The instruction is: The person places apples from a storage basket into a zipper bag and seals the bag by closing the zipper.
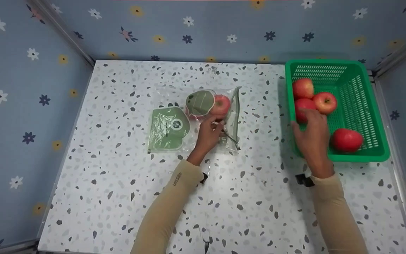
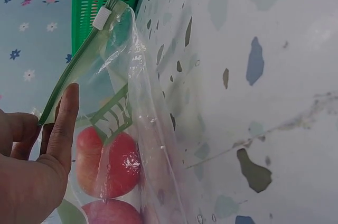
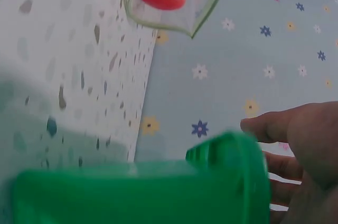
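My left hand [image 1: 208,135] pinches the green zip edge at the mouth of a clear plastic zip bag [image 1: 169,130], holding that edge raised. Green prints cover parts of the bag, and a white slider [image 2: 102,18] sits on its zip in the left wrist view. Inside the bag, red apples [image 2: 108,163] lie against each other. Over the near left rim of the green basket [image 1: 367,157], my right hand [image 1: 314,135] reaches with spread, slightly bent fingers. Its fingertips overlap a red apple [image 1: 303,106] in the head view; nothing shows in its grip in the right wrist view.
Two more apples, one red-yellow [image 1: 303,88] and one with its stem up [image 1: 325,103], lie beside it; another red apple [image 1: 346,140] is in the basket's near right corner. A speckled white table [image 1: 118,197] carries everything, with flowered walls [image 1: 210,28] behind and at both sides.
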Available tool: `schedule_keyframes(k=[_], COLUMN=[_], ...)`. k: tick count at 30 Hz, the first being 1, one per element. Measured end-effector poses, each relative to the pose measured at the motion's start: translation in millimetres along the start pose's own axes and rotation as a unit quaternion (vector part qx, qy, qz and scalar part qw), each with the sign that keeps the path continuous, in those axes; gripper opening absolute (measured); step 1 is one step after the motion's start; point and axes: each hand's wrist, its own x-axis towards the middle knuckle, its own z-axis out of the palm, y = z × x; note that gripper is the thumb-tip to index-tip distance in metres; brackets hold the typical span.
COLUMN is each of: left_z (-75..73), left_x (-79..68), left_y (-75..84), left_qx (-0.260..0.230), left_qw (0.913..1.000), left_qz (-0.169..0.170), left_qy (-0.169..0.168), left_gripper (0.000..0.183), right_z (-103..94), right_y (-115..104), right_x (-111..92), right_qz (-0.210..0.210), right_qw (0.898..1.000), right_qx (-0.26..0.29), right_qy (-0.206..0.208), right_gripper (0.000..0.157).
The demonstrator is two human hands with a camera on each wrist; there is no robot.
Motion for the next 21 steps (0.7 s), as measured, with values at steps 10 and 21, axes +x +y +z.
schedule_keyframes(k=[10, 21], left_z=[-0.1, 0.1], left_x=[0.4, 0.2], left_y=[-0.3, -0.9], left_qx=[-0.004, -0.009], left_qw=[1.0000, 0.9999], left_qz=[-0.004, -0.008], left_qy=[-0.001, 0.000], left_gripper=[0.020, 0.021], right_z=[-28.3, -47.8], right_y=[40, 74], right_x=[-2, -3], right_qz=[0.042, 0.101], right_qw=[0.998, 0.989], right_qx=[-0.041, -0.104], right_qy=[0.014, 0.010], right_gripper=[0.042, 0.048])
